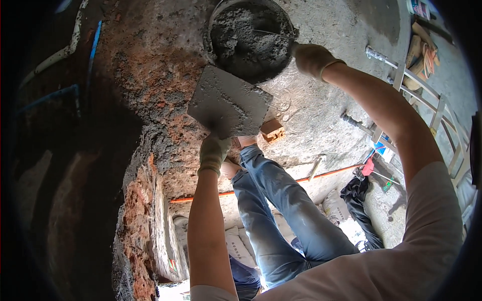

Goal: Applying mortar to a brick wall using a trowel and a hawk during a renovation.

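Clasping one square board (231, 103), left hand (214, 152); one trowel (292, 48), right hand (312, 60), near one bucket (207, 44).

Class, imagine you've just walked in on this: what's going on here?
A person wearing gloves is working with a bucket of wet-looking grey mix. The left hand holds a flat, grey-smeared board at its near edge. The right hand is at the bucket's right side; what it grips is hard to make out. A brick lies near the person's feet, and a ladder is off to the right.
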Available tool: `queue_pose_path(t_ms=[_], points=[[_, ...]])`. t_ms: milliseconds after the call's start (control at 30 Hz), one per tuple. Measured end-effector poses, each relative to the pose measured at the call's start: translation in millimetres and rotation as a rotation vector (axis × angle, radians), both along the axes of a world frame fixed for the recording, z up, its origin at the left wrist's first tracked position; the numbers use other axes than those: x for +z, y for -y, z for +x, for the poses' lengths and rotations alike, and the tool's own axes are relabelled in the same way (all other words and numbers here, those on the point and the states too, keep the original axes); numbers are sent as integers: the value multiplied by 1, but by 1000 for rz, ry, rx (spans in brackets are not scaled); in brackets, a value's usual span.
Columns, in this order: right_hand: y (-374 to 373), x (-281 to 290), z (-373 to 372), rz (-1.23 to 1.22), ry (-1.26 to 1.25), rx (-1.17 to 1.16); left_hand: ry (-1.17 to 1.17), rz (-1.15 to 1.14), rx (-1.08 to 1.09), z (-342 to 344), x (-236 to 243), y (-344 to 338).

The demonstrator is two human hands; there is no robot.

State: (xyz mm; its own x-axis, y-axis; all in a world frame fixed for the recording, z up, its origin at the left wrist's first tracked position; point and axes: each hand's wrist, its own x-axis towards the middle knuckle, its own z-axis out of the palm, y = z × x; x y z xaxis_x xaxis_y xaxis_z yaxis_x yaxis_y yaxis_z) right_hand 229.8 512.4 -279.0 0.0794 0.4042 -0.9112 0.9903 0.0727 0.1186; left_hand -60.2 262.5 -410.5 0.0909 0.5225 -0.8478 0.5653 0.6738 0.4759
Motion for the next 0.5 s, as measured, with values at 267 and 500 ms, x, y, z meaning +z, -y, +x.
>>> queue_pose_path(t_ms=[267,500], points=[[13,0,-54,-242,-154,-221,-105,-95,-157,-22,40,-36],[20,-84,-72,164,-172,348,-127,-43,-183,-37,33,-21]])
